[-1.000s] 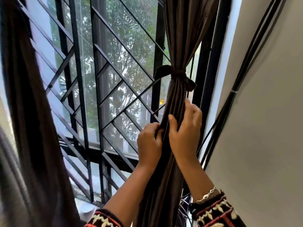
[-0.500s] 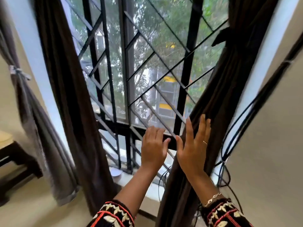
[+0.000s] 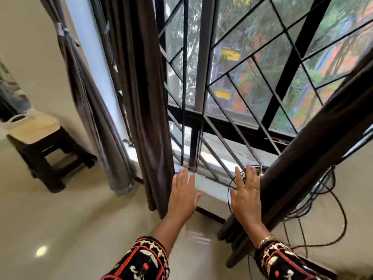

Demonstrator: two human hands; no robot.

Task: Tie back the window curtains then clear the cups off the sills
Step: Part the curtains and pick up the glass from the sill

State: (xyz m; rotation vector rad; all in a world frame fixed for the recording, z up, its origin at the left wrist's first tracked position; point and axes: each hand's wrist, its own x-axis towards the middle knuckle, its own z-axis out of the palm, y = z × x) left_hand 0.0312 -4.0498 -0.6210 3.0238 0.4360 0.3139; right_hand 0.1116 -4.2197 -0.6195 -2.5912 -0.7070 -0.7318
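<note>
Fingers [image 3: 182, 178] straight and empty, left hand [image 3: 184, 196] and right hand [image 3: 247, 196] hover above the window sill [image 3: 212, 187] at lower centre, the right just beside a gathered brown curtain [image 3: 302, 168]. Left of centre a second brown curtain [image 3: 145, 98] hangs loose; tying it looks next, calling for a leftward reach.

We log: middle curtain [image 3: 149, 98] and right curtain [image 3: 314, 158] dark brown; far-left curtain [image 3: 88, 110] grey-brown. Grille [image 3: 252, 63] black, diamond lattice. Sleeves [image 3: 145, 261] black, red-and-cream embroidery. Sill [image 3: 210, 186] white. Floor [image 3: 60, 229] glossy beige. Stool [image 3: 40, 138] dark brown, cream top. Cables [image 3: 341, 211] black.
</note>
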